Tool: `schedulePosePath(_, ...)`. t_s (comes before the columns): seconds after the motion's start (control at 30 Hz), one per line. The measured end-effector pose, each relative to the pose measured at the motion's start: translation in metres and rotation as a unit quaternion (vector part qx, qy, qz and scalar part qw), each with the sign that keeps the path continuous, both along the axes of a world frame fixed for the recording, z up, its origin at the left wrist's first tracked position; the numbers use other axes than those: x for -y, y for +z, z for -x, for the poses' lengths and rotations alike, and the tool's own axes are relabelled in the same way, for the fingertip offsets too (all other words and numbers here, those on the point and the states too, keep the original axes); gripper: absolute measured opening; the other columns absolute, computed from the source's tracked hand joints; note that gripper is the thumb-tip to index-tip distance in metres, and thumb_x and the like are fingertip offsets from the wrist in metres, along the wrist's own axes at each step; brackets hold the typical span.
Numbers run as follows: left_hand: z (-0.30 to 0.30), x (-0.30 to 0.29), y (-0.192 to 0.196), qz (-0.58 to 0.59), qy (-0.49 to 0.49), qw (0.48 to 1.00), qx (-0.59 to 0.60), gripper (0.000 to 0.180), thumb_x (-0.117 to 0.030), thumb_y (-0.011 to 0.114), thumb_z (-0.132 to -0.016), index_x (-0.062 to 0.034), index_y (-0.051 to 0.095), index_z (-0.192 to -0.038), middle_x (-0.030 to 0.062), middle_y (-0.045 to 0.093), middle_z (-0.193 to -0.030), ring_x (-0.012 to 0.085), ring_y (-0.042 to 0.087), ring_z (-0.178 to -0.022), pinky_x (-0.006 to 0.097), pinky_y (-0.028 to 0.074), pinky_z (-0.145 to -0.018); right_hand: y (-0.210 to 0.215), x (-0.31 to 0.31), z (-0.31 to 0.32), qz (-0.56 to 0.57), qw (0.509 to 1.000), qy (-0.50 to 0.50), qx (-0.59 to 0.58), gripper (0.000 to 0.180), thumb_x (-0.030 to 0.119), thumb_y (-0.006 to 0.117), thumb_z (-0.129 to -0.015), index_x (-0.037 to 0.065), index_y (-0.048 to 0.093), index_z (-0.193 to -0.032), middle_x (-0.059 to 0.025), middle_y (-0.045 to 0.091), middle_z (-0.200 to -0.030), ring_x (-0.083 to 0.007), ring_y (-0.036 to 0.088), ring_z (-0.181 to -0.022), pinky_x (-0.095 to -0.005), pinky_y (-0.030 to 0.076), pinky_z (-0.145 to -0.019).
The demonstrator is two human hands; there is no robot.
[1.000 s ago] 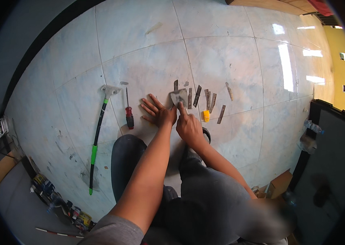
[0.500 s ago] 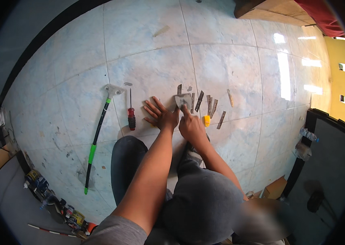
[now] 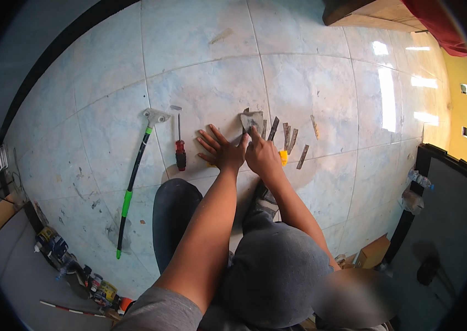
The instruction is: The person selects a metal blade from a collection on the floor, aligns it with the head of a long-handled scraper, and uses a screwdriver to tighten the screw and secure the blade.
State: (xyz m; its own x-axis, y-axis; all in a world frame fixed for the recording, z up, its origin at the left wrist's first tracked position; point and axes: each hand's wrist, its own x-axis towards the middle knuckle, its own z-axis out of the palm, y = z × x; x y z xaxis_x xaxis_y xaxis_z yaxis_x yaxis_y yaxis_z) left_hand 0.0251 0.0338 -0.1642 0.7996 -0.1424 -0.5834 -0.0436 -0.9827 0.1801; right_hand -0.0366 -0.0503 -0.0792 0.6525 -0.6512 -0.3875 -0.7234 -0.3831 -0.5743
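Note:
My left hand (image 3: 227,153) lies palm down on the tiled floor (image 3: 206,83), fingers spread. Its thumb reaches toward a dark, narrow metal strip that is mostly covered. My right hand (image 3: 264,157) is mostly curled, its index finger pressing on a grey, flat four-sided piece (image 3: 253,117) that lies over that strip. What this piece is made of I cannot tell. Several rusty-looking metal strips (image 3: 274,128) lie just right of it. A small yellow object (image 3: 284,157) sits against the right hand; another yellow bit (image 3: 210,164) shows under the left hand.
To my left lie a red-and-black screwdriver (image 3: 180,151) and a long black-and-green pole (image 3: 127,204) with a grey metal head. Wooden furniture (image 3: 371,16) stands at the far right. Bottles and cans (image 3: 101,289) line the lower left; a plastic bottle (image 3: 420,179) lies right.
The grey piece has slid away from me along the strip under my right index finger, covering more of its far end. The whole view has shifted slightly; my left hand stays flat.

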Motion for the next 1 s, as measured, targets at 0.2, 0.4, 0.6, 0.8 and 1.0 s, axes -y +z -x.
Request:
schedulePosePath(0.2,0.002,0.004,0.002,0.002,0.002,1.000,-0.018,0.136,-0.090,0.056,-0.081,-0.0118,-0.011,-0.170,0.0212,-0.023,-0.174,0.0397,-0.022,-0.161,0.074,-0.006,-0.121,-0.006,0.006,-0.002,-0.009,1.000,-0.005,-0.022,0.054,0.032,0.053,-0.102,0.000,0.061,-0.144,-0.0372,0.068,-0.086,-0.0520,0.071,-0.083,-0.0580,0.056,-0.074)
schedulePosePath(0.4,0.003,0.001,-0.004,-0.017,0.000,1.000,-0.004,0.137,-0.092,0.055,-0.079,-0.0128,-0.010,-0.170,0.0216,-0.020,-0.175,0.0404,-0.019,-0.161,0.074,-0.005,-0.121,0.000,-0.004,0.003,-0.019,0.998,0.006,-0.051,0.054,0.031,0.054,-0.102,-0.003,0.059,-0.144,-0.0342,0.067,-0.078,-0.0517,0.070,-0.076,-0.0584,0.055,-0.070)
schedulePosePath(0.6,0.001,0.001,-0.006,-0.006,0.003,1.000,-0.006,0.138,-0.094,0.054,-0.078,-0.0129,-0.010,-0.170,0.0218,-0.019,-0.175,0.0403,-0.019,-0.162,0.074,-0.005,-0.121,0.007,-0.003,0.005,-0.018,0.999,0.012,-0.033,0.055,0.033,0.054,-0.103,-0.002,0.059,-0.145,-0.0354,0.068,-0.080,-0.0514,0.071,-0.078,-0.0581,0.056,-0.071)
schedulePosePath(0.8,0.002,0.002,-0.006,0.004,0.004,1.000,-0.010,0.136,-0.090,0.058,-0.080,-0.0134,-0.010,-0.170,0.0217,-0.021,-0.175,0.0400,-0.020,-0.161,0.074,-0.005,-0.121,-0.011,0.006,-0.004,-0.004,1.000,-0.008,-0.006,0.055,0.033,0.056,-0.103,-0.004,0.058,-0.144,-0.0365,0.067,-0.080,-0.0516,0.071,-0.078,-0.0574,0.056,-0.071)
schedulePosePath(1.0,0.001,0.002,0.001,-0.025,-0.004,0.999,-0.022,0.136,-0.090,0.057,-0.081,-0.0130,-0.011,-0.170,0.0215,-0.023,-0.174,0.0396,-0.021,-0.161,0.073,-0.006,-0.121,-0.013,-0.005,0.005,-0.009,1.000,0.004,-0.007,0.055,0.034,0.055,-0.103,-0.003,0.060,-0.144,-0.0357,0.067,-0.078,-0.0522,0.070,-0.076,-0.0588,0.056,-0.071)
